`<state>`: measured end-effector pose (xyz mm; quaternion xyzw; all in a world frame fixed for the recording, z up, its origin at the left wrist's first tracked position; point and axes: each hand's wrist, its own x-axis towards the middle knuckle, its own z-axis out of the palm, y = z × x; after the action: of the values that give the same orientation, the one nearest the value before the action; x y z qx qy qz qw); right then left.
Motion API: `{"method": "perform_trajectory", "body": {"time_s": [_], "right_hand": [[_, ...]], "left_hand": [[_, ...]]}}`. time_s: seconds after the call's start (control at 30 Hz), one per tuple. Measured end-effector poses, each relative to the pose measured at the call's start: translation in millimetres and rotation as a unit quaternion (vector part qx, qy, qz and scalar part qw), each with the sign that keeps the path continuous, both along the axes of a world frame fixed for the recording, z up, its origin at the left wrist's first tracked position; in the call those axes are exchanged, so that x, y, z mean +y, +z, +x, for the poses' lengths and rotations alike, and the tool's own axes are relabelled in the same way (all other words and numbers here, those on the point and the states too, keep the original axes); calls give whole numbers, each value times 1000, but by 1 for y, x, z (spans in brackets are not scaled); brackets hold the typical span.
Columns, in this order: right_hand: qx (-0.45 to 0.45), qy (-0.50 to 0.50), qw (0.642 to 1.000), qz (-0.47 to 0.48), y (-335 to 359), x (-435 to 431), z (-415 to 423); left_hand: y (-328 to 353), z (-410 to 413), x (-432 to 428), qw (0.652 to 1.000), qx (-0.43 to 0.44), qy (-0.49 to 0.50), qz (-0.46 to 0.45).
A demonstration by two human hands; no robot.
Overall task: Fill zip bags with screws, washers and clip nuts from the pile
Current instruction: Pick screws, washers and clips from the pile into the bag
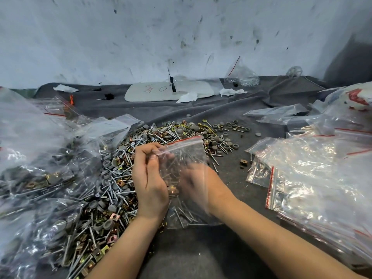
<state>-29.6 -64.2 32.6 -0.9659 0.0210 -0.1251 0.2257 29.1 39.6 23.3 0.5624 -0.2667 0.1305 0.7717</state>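
At the bottom of the frame two bare forearms come in and meet in the centre. The left hand (150,178) stands upright, and its grip is closed on the thin plastic: thumb and curled fingers pinch the edge of a clear zip bag (187,154) near its mouth, just under the red zip strip. The right hand (194,184) is seen only through the plastic and is blurred. If its grip is open or closed, I cannot tell, and also not if it is inside the bag or behind it.

The bag hangs between both hands in the centre of the frame. Its lower part already holds several screws (181,216) and at least one brass-coloured clip nut (173,190), so I judge the filling as started but not finished.

Just beside the left hand, to the centre left, lies the big pile (112,178) of screws, grey washers and clip nuts. Filled bags (30,168) lie at the left edge, and empty bags (314,178) are stacked at the right. All rests on a table covered with a grey cloth (231,111).

Further up lie a white board (153,93) with red writing and some crumpled paper (187,97), before a stained wall (181,37).

What can go wrong: the mouth is held at one side only, so it may fold together and new pieces fall back on the pile. The sharp screw points may pierce the thin plastic if the bag is squeezed. If the bag tilts, the content can slide out
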Motion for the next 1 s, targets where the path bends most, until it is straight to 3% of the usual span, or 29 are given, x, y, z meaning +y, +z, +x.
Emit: {"method": "perform_trajectory", "body": {"time_s": [0.33, 0.63, 0.8, 0.9, 1.0], "right_hand": [[50, 27, 998, -7, 2, -5, 4], [94, -35, 995, -16, 9, -22, 1], [-39, -139, 974, 174, 25, -43, -7], [-101, -176, 930, 306, 38, -53, -10], [-185, -167, 896, 368, 53, -59, -23]], "left_hand": [[2, 1, 1, 1000, 11, 4, 13], [3, 1, 0, 1000, 4, 8, 27], [5, -2, -3, 996, -44, 10, 72], [6, -5, -3, 987, -81, 10, 138], [6, -9, -6, 962, -151, 5, 225]]}}
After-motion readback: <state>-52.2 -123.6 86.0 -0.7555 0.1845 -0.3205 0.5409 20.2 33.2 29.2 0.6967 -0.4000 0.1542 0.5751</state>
